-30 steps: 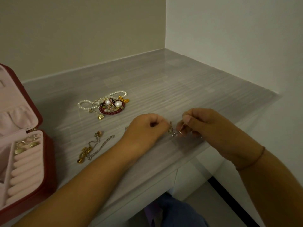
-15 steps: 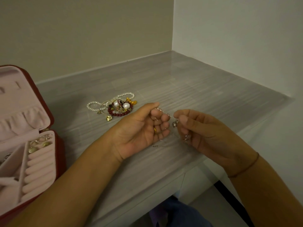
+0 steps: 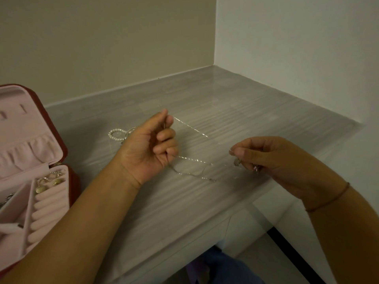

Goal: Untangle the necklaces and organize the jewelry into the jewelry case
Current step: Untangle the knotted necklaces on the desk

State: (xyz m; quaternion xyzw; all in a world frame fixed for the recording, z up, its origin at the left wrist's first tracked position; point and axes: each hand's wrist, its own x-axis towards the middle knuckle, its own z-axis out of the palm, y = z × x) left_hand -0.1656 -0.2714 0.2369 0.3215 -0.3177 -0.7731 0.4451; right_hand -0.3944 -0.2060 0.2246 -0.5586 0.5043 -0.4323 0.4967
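Grey striped countertop point(image 3: 256, 111), beige and white walls point(image 3: 123, 48), necklace point(image 3: 192, 159) stretched above

Grey countertop point(image 3: 225, 111) holds open jewelry case point(image 3: 30, 126) and pearl strand point(image 3: 114, 134).

Case point(image 3: 74, 185): on table point(image 3: 235, 111), far left.
Chain point(image 3: 190, 130): above table, strung between left hand point(image 3: 147, 148) and right hand point(image 3: 266, 156).
Pearls point(image 3: 115, 134): on table, behind left hand, right of case.

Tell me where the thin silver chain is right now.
In the head view, the silver chain is stretched above the grey tabletop, mid-frame, pinched between the left hand and the right hand.
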